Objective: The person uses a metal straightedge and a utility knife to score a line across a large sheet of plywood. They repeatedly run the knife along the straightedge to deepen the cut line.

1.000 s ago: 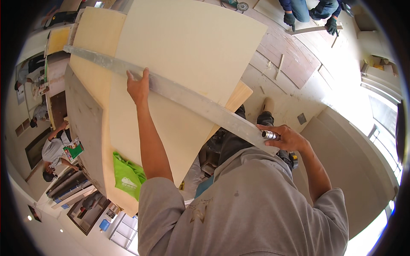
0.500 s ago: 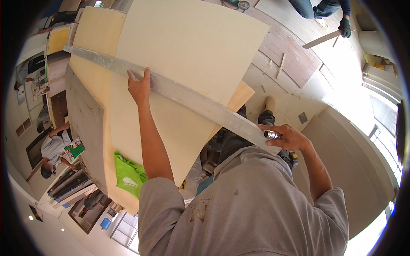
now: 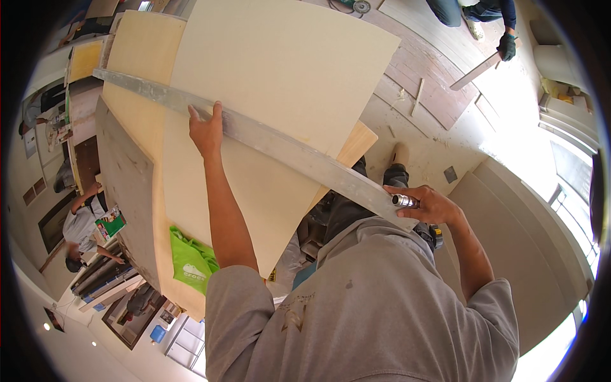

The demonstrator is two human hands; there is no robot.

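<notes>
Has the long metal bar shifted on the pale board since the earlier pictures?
No, not visibly: the metal bar still crosses the pale board along the same line, with the left hand at the same spot.

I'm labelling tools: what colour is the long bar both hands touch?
The long bar is silver-grey, best seen in the head view.

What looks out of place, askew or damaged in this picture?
Mainly the green bag: it lies crumpled on the light board, a soft thing on bare wood. Also, a thin strip lies askew on the floor boards, perhaps a stray offcut. The grey shirt has a dark spot.
</notes>
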